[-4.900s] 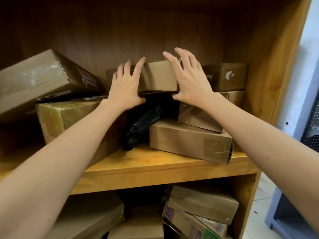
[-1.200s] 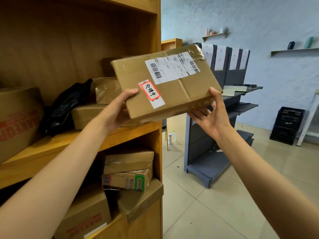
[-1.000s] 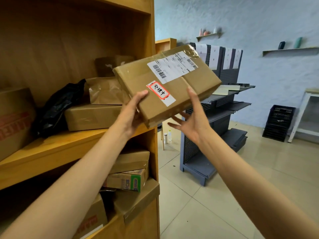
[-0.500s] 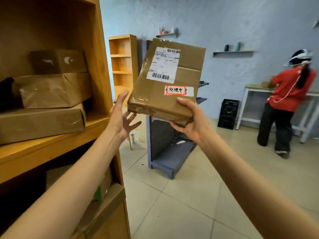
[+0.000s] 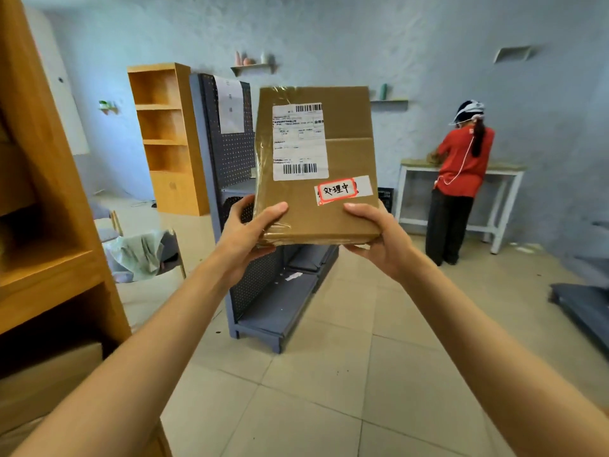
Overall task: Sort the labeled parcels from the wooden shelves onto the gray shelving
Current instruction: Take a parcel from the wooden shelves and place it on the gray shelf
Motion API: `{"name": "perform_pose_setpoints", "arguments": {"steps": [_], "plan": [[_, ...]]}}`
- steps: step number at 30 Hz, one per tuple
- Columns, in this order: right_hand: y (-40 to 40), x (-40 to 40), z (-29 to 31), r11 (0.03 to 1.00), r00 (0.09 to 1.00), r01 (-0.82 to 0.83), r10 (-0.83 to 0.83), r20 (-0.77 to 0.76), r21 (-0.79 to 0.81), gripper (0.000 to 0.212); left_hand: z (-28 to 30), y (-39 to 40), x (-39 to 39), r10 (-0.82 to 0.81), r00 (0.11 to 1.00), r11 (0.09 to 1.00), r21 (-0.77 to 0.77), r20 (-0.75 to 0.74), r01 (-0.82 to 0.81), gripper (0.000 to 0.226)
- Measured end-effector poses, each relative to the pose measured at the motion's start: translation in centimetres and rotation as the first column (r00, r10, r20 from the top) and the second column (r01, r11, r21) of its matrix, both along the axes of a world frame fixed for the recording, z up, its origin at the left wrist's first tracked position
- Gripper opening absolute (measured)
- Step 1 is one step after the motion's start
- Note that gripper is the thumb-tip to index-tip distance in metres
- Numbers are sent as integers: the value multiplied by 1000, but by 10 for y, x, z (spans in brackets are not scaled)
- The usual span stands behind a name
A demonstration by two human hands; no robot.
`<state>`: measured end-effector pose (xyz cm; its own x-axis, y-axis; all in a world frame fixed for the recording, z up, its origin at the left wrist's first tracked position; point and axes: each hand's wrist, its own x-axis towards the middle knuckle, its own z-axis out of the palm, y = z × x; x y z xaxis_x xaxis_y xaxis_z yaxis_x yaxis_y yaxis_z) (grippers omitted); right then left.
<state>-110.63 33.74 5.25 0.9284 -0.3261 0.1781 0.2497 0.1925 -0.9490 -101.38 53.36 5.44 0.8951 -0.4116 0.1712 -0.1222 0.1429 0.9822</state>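
1. parcel [image 5: 316,166] held upright in mid air, centre of view, face toward the camera. white shipping label [image 5: 300,141] on the upper left of that face; red-bordered handwritten sticker [image 5: 337,190] low on the right, now level and readable.
2. left hand [image 5: 245,237] grips the near-left bottom corner, thumb over the front face, fingers curled under. right hand [image 5: 382,240] grips the near-right bottom corner the same way, thumb tip just below the sticker. both hands closed on the parcel; neither loose.
3. change: half a second ago the left hand hung open beside the box and only the right carried it, box tilted. now it is a two-handed hold and the box is squared up.
4. change: the view has swung right. the wooden shelves [image 5: 49,225] have slid to the left edge, and the other parcels on them have nearly gone from view.
5. gray shelving [image 5: 263,298] stands directly behind and below the parcel, pegboard back, bare bottom deck showing. paper sheets hang at its top, print too small to read.
6. meaning, as a judgement: pickup is done, the sticker is likely being read to choose a tier, and carry and placement remain. parcel is still well apart from any gray shelf.
7. far right: a person in a red top [image 5: 461,173] at a white table [image 5: 507,179], back turned. far left: a second wooden bookcase [image 5: 164,136].
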Motion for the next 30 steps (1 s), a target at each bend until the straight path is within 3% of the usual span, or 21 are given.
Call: {"name": "perform_pose_setpoints", "arguments": {"steps": [3,8,13,17,22,26,30], "plan": [[-31,6,-7,999,999,37,-37,34,-18,44,-10,-35,8,-13,1000,999,-40,13,13,78],[-71,27,-22,992,993,117,-115,36,-52,47,-23,-81,33,-49,999,997,-64,7,49,92],[-115,67,-27,962,967,256,-253,39,-92,60,-28,-137,80,-80,997,994,-72,-18,78,74],[-153,111,-26,925,938,346,-339,74,-156,51,-25,-186,135,-117,993,991,-73,2,116,72],[-196,165,-16,902,920,392,-384,79,-181,58,-18,-240,207,-195,981,977,-97,-15,192,71],[-250,218,-10,859,881,473,-458,120,-193,61,-11,-302,272,-300,954,950,-97,-2,298,88],[-296,257,-13,848,863,505,-495,100,-161,49,-17,-352,318,-355,935,932,-85,-11,353,91]]}}
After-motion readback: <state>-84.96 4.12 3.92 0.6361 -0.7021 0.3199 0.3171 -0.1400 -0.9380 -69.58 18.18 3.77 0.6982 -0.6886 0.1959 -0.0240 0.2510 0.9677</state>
